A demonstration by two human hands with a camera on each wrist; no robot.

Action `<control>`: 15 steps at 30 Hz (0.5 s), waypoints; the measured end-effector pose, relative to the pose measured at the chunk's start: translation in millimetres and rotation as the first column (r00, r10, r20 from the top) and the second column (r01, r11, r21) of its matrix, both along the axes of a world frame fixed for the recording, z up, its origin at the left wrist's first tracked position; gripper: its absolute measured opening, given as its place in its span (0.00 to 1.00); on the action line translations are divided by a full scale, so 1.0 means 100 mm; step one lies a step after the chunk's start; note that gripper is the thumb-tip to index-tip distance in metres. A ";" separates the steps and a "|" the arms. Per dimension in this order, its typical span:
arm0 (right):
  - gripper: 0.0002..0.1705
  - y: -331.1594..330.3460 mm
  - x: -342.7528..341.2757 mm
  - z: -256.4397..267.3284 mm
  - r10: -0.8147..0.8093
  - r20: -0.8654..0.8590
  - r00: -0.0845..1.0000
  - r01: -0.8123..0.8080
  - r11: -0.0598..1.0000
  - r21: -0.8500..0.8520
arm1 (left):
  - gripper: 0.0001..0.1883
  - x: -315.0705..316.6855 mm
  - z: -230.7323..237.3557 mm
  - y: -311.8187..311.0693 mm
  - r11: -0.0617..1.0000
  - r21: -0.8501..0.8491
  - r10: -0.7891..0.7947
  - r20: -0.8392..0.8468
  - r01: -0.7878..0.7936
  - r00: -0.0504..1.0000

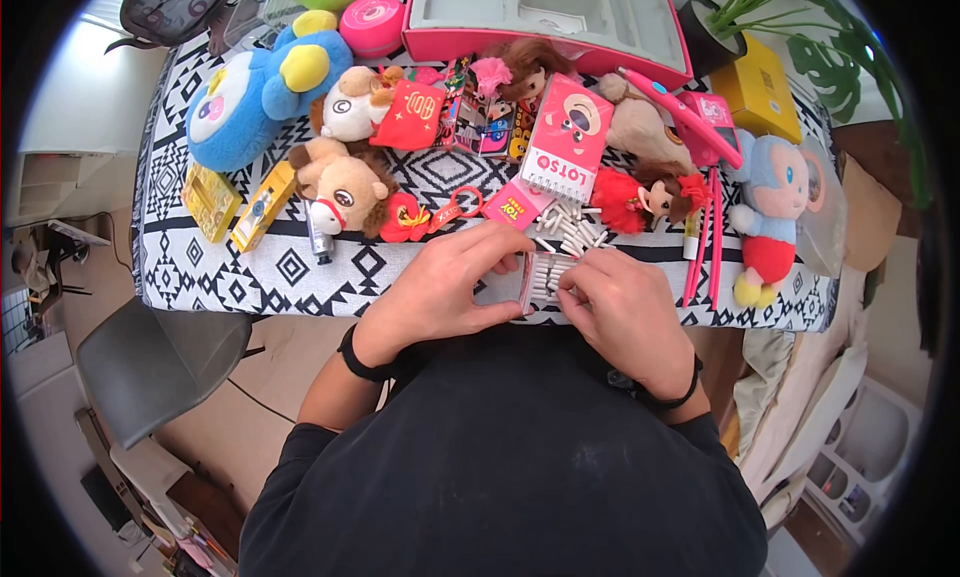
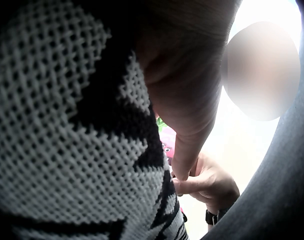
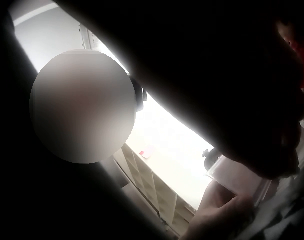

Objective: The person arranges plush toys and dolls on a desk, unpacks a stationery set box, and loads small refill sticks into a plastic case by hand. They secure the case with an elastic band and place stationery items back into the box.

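My left hand grips a small clear box by its left side, thumb at the near edge and fingers at the far one. Short white sticks lie side by side in this box. My right hand is at the box's right side, its curled thumb and fingers pinching at a white stick; the fingertips are partly hidden. Just beyond the box is a loose pile of the same white sticks. In the right wrist view the clear box shows beside the dark, blurred right hand.
A pink Lotso notepad and a pink Toy Story card lie behind the pile. A red-dressed doll is to its right, near pink pens. Plush toys, including a brown horse, crowd the left. A large pink box stands at the back.
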State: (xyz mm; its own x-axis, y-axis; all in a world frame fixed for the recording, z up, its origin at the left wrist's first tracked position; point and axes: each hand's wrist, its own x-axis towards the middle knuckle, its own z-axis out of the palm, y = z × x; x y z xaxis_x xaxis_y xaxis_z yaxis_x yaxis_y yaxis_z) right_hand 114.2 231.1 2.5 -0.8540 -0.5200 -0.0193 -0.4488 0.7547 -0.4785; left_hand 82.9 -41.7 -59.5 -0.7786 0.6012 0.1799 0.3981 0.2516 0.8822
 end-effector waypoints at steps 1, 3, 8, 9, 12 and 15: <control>0.07 0.00 0.00 0.02 -0.022 -0.024 0.999 0.022 1.000 -0.003 | 0.37 0.00 0.00 0.00 1.000 -0.002 0.002 0.003 -0.002 1.000; 0.07 0.02 0.00 0.03 -0.044 -0.047 0.998 0.044 0.999 -0.006 | 0.37 0.00 -0.01 0.00 1.000 0.001 0.002 0.006 -0.002 1.000; 0.08 0.03 -0.02 0.02 0.011 -0.035 0.999 -0.009 0.999 0.052 | 0.37 0.00 -0.01 0.00 1.000 0.000 -0.001 0.001 0.001 1.000; 0.08 0.03 -0.03 0.02 0.011 -0.036 0.999 -0.010 0.999 0.052 | 0.37 0.00 -0.01 0.00 1.000 0.003 -0.001 0.004 0.001 1.000; 0.08 0.01 -0.04 0.01 0.013 -0.037 0.999 -0.012 0.999 0.031 | 0.37 0.00 0.00 0.00 1.000 0.004 0.000 0.007 0.000 1.000; 0.08 0.01 -0.04 0.00 0.012 -0.034 0.999 -0.012 1.000 0.028 | 0.36 0.00 -0.01 0.00 1.000 0.001 0.000 0.009 0.000 1.000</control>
State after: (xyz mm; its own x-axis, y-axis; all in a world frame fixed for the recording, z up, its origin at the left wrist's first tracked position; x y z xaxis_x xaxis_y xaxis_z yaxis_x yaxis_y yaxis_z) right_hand 110.6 232.5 2.9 -0.8481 -0.5298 -0.0047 -0.4736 0.7619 -0.4418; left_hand 83.0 -41.7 -60.2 -0.7801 0.6009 0.1740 0.3906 0.2505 0.8858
